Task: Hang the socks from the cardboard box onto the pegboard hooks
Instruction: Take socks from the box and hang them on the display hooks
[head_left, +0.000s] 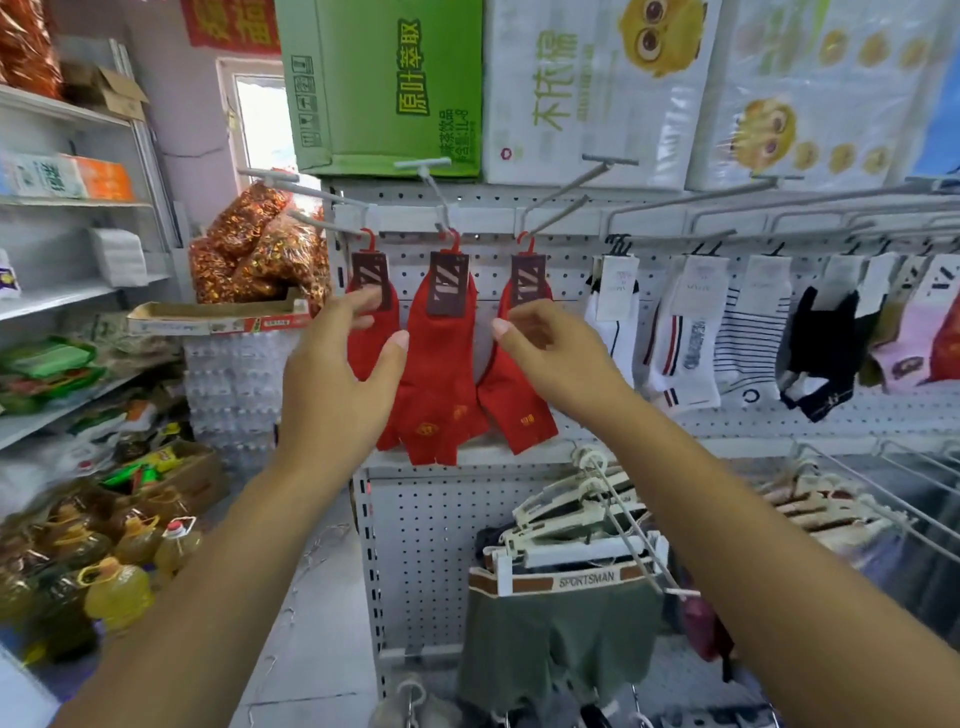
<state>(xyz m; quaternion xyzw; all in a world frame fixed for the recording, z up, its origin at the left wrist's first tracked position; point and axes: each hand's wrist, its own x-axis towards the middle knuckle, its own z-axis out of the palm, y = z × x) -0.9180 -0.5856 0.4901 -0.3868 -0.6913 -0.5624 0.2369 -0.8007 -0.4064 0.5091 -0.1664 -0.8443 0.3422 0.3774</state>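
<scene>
On the pegboard (415, 525), the middle red socks (441, 374) hang from a hook (439, 200), with the left red socks (363, 348) just to their left and the right red socks (517, 410) just to their right. The left hand (337, 379) is spread open just left of the middle red socks, its fingertips in front of the left red socks, gripping nothing. The right hand (563, 358) is just right of the middle red socks, its fingers loosely curled and empty.

Matt red knit socks (441, 364) under dark paper labels (448, 283), red plastic hangers (454, 241), smooth grey metal hooks (558, 195) on the perforated painted-metal pegboard (431, 519).
</scene>
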